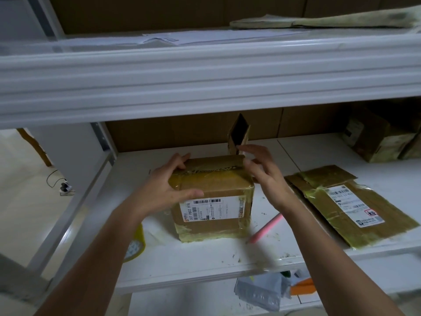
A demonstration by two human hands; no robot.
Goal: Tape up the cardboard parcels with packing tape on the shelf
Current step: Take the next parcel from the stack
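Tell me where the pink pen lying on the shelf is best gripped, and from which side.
Probably the pink pen's middle, pinched across its thin barrel from above. It lies flat on the shelf on a slant, just right of the cardboard box, so a side approach from the left looks crowded. Its upper end runs under the right hand and forearm, so that part is hidden in this view.

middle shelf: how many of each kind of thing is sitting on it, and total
Cardboard parcels: 3, namely the box under the left hand, a flattened one and one at far right
Open cardboard sleeve, standing: 1
Tape roll: 1
Pink pen-like stick: 1
Total: 6
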